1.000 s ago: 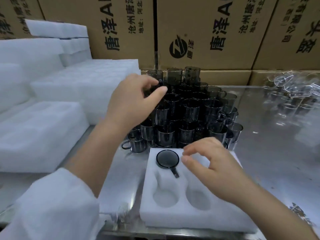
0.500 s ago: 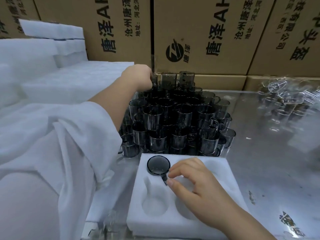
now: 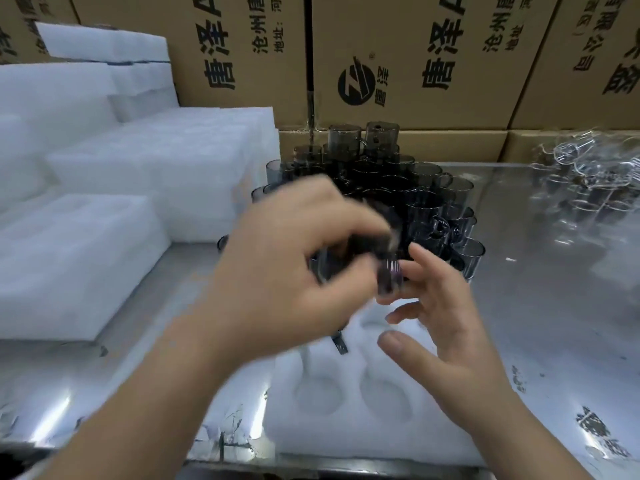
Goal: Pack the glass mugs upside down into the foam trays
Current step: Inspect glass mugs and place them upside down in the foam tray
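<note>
My left hand [image 3: 291,268] grips a dark smoked-glass mug [image 3: 367,252], blurred by motion, above the white foam tray [image 3: 446,431] at the table's front. My right hand [image 3: 440,317] is raised beside it, fingers spread and relaxed, its fingertips touching the mug's side. The tray shows two round hollows; the handle of an upside-down mug [image 3: 339,342] set in it pokes out from under my left hand. Behind stands a stacked pile of dark mugs [image 3: 426,202].
White foam trays [image 3: 104,188] are piled along the left. Printed cardboard boxes [image 3: 415,60] wall off the back. Clear glassware [image 3: 588,181] lies at the right rear on the shiny metal table [image 3: 561,306].
My left hand came back from the rear of the pile toward the tray with a mug in it. My right hand lifted off the tray to meet the mug.
</note>
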